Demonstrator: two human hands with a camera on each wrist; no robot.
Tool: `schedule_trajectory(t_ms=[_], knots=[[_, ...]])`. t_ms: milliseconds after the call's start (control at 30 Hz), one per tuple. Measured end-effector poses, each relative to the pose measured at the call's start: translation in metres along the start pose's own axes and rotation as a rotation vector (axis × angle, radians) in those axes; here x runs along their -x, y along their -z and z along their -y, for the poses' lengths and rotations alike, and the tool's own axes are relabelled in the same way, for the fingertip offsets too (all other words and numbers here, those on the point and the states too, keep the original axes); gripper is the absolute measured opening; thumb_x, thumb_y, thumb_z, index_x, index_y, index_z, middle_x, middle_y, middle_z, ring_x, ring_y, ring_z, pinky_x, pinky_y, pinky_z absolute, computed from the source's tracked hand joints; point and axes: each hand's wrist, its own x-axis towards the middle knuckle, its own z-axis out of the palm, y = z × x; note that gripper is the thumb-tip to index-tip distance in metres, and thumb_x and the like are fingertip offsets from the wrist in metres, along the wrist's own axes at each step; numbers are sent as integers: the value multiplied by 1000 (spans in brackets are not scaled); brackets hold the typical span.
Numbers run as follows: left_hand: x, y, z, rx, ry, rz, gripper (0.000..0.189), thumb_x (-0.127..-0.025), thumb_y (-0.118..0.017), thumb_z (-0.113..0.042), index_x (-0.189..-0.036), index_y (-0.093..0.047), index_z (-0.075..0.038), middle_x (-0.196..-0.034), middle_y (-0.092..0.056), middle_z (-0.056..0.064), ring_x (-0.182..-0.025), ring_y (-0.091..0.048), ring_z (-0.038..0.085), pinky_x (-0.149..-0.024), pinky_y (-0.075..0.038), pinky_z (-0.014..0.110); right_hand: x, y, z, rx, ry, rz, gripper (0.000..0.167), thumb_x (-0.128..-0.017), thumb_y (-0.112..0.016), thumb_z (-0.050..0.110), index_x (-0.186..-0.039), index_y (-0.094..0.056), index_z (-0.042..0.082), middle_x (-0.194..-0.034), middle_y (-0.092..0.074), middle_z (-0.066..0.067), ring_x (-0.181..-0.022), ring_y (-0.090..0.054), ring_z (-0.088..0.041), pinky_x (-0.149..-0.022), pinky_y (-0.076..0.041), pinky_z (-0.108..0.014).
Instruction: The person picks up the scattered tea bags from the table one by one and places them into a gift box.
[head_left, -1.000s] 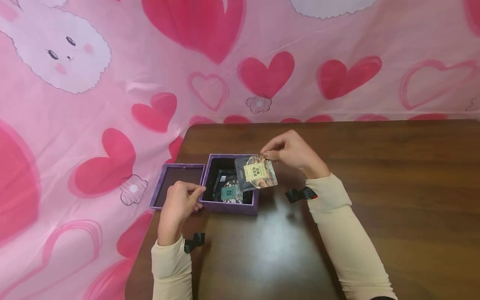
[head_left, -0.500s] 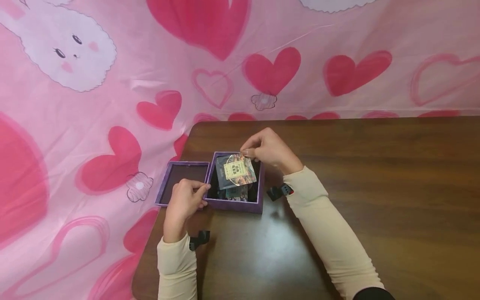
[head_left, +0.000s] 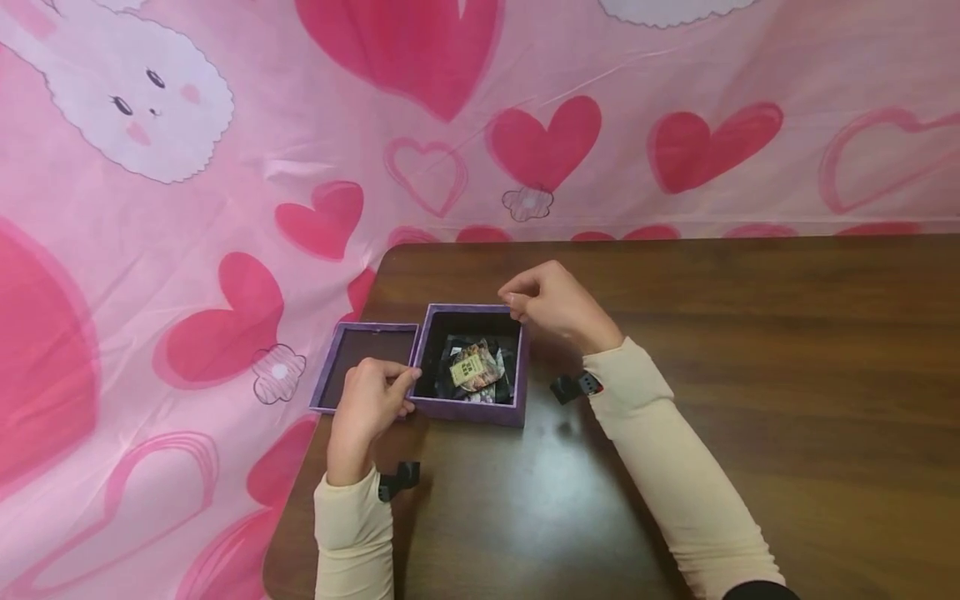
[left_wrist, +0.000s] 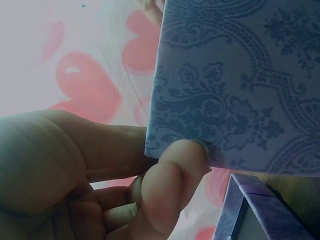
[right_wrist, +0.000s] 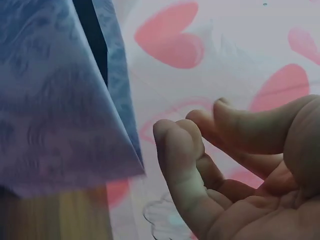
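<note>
A purple box (head_left: 467,412) stands uncovered on the table, its patterned outside also filling much of the left wrist view. My left hand (head_left: 367,404) pinches its near left corner between thumb and index finger. Inside, a tea sachet (head_left: 474,368) with a pale yellow label lies slanted over other dark sachets, which it partly covers. My right hand (head_left: 562,307) is just above the box's far right corner and holds nothing. In the right wrist view its loosely bent fingers (right_wrist: 175,150) are apart from the thumb, beside the box wall (right_wrist: 60,115).
The box lid (head_left: 367,358) lies inside up against the box's left side, partly behind my left hand, near the left edge of the brown wooden table (head_left: 675,400). A pink cloth (head_left: 420,108) with hearts hangs behind and to the left.
My right hand has carried the yellow-labelled tea sachet left over the box and let it go; it has dropped inside. The hand has since drawn slightly right. The left hand keeps its hold.
</note>
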Motion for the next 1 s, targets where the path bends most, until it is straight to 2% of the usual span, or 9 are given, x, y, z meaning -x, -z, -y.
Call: schedule_trajectory(t_ms=[167, 267, 400, 533, 633, 767, 900, 1000], knots=[[-3, 0, 1, -24, 1, 0, 16, -94, -73, -12, -98, -79, 2, -58, -67, 3, -49, -65, 13, -53, -53, 30, 15, 21, -13, 162, 91, -69, 21, -98, -66, 20, -109, -76, 5, -95, -72, -8, -85, -64, -23, -77, -51, -40], [-6, 0, 2, -64, -8, 0, 16, -94, -73, -13, -98, -79, 2, -58, -66, 2, -48, -64, 12, -53, -51, 30, 29, 34, -25, 235, 88, -96, 27, -99, -65, 24, -114, -74, 4, -105, -73, -9, -91, -63, -24, -82, -51, -43], [-9, 1, 5, -147, -42, -13, 15, -94, -72, -14, -98, -80, -1, -55, -63, -2, -50, -62, 11, -55, -48, 34, 49, 55, -40, 306, 79, -129, 31, -101, -63, 26, -119, -72, 3, -109, -72, -11, -96, -64, -27, -86, -50, -48], [-14, 5, 6, -263, -83, -35, 13, -94, -72, -16, -90, -82, -9, -58, -62, -1, -60, -60, 20, -61, -48, 44, 68, 76, -53, 383, 104, -177, 34, -102, -60, 30, -121, -70, 3, -110, -72, -12, -98, -65, -28, -84, -49, -50], [-18, 9, 5, -342, -73, -41, 13, -94, -71, -19, -88, -82, -14, -70, -66, 5, -70, -63, 31, -64, -49, 52, 81, 88, -61, 442, 112, -216, 37, -103, -58, 32, -123, -68, 3, -110, -72, -13, -97, -67, -30, -82, -50, -51], [-19, 13, 2, -394, -69, -80, 16, -95, -70, -20, -103, -80, -11, -92, -73, 17, -86, -68, 44, -71, -51, 60, 96, 100, -71, 517, 96, -245, 39, -103, -58, 33, -126, -67, 4, -113, -72, -15, -95, -68, -32, -81, -51, -54], [-21, 12, -11, -369, -153, -128, 32, -94, -71, -23, -118, -73, -1, -111, -70, 24, -102, -65, 48, -86, -49, 60, 106, 108, -77, 555, 85, -259, 38, -102, -59, 31, -128, -65, 2, -116, -70, -18, -99, -67, -37, -84, -49, -58], [-23, 7, -27, -337, -239, -129, 43, -93, -74, -27, -124, -69, 3, -121, -67, 24, -112, -62, 45, -94, -47, 59, 111, 112, -81, 584, 91, -268, 40, -102, -58, 29, -129, -64, 0, -119, -68, -22, -103, -65, -43, -86, -47, -62]])
